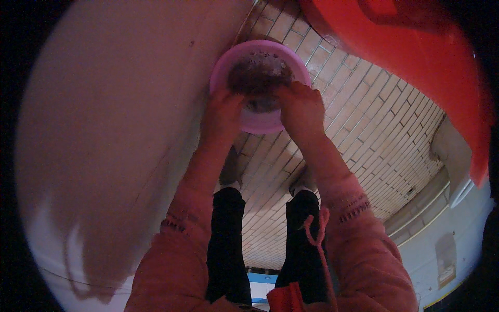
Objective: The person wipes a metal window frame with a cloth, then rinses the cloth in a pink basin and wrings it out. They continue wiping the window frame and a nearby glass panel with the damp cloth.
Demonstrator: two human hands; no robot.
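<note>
A round pink basin stands on the tiled floor in front of my feet. Inside it lies a dark, soft, wet cloth, its exact kind too dim to tell, with whitish suds along the far side. My left hand is over the basin's left near part, fingers curled down onto the cloth. Opposite it, my right hand is closed on the cloth's right end. The fingertips of both hands are partly hidden against the dark material.
A pale wall rises close on the left. Large and red, a smooth plastic object takes up the upper right. Beige tiles cover the floor. A white fixture stands at the right. My shoes are just behind the basin.
</note>
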